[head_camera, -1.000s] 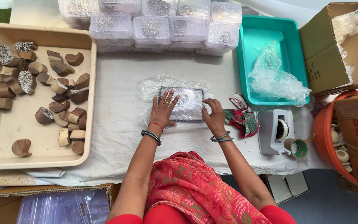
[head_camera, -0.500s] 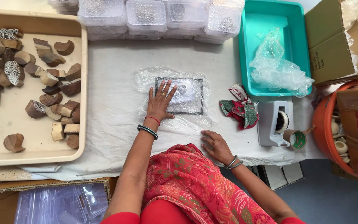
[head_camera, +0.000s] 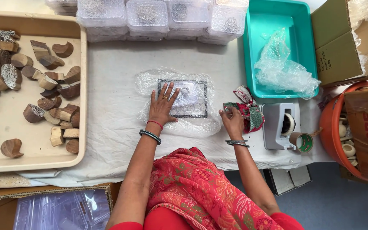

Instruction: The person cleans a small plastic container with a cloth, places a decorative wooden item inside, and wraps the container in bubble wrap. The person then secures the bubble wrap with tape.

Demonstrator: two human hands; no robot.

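Head view: I see the left hand [head_camera: 162,105] flat, fingers spread, pressing on a flat rectangular block with a dark patterned border [head_camera: 184,99], wrapped in bubble wrap [head_camera: 176,101]. I read the flat palm as pinning block and wrap so they don't slide. It lies mid-table on the white cloth [head_camera: 111,76].

The right hand [head_camera: 232,121] is just right of the wrap, fingers curled onto a red-green patterned fabric piece [head_camera: 247,108]; pinched or only touched, I can't tell.

A grey tape dispenser [head_camera: 281,126] with a tape roll [head_camera: 301,142] sits beside that hand, within easy reach.

Beige tray [head_camera: 30,164] on the left holds carved wooden blocks [head_camera: 43,83]. Clear lidded boxes [head_camera: 150,17] are stacked at the far edge. A teal tub [head_camera: 305,25] holds loose bubble wrap.
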